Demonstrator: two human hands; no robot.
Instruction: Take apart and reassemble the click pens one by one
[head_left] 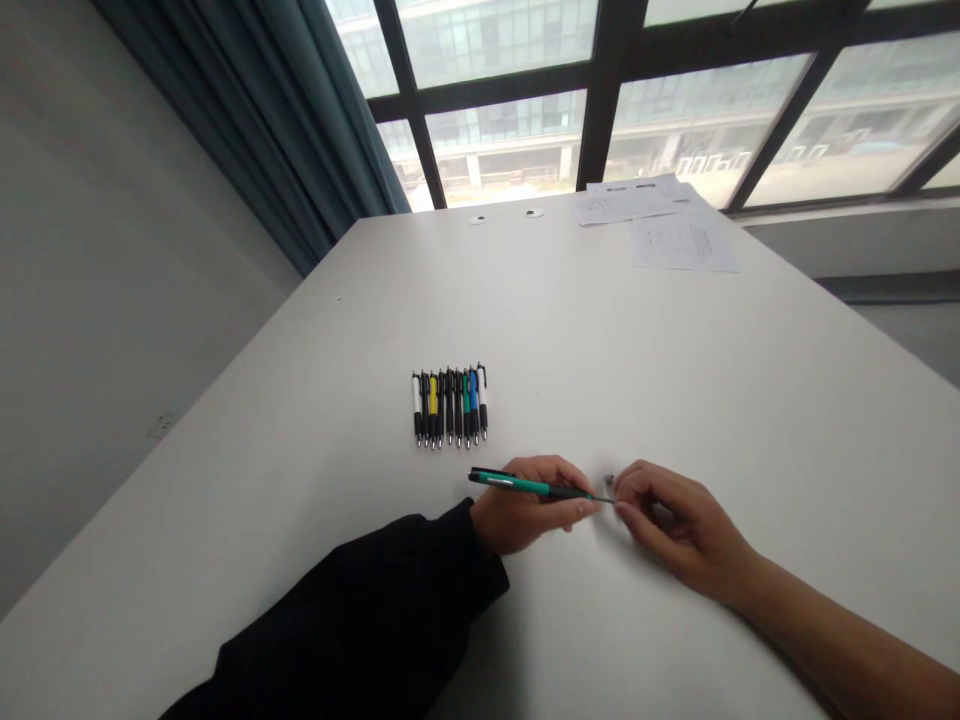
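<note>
My left hand (525, 508), in a black sleeve, is closed around a green click pen (517, 485) held level just above the white table (675, 380), its tip pointing right. My right hand (671, 520) rests on the table to the right, fingers pinched together at the pen's tip (609, 497). A tiny dark piece (609, 479) lies just above those fingertips; I cannot make out what it is. A neat row of several pens (449, 406) with white, yellow, green, blue and black barrels lies side by side a short way behind my left hand.
Printed paper sheets (679, 240) lie at the table's far right, by the window. Two small round marks (506, 215) sit near the far edge. A teal curtain (300, 130) hangs at the back left. The table's left edge drops off beside a grey wall.
</note>
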